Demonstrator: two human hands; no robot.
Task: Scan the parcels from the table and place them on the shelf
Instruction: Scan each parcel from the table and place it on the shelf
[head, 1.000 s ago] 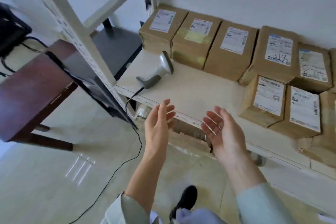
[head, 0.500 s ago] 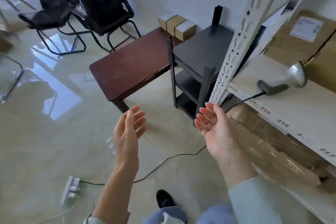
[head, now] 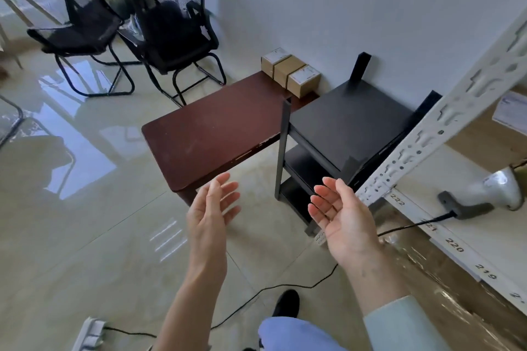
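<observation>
Now I see my left hand (head: 212, 216) and my right hand (head: 342, 216) raised side by side above the glossy tiled floor (head: 71, 236), palms facing each other, fingers straight and relaxed, holding nothing. Three small brown cardboard parcels (head: 291, 74) stand in a row at the far end of the dark red wooden table (head: 211, 134), against the wall. On the white metal shelf (head: 456, 231) at my right lies a grey handheld scanner (head: 490, 194) with its black cable.
</observation>
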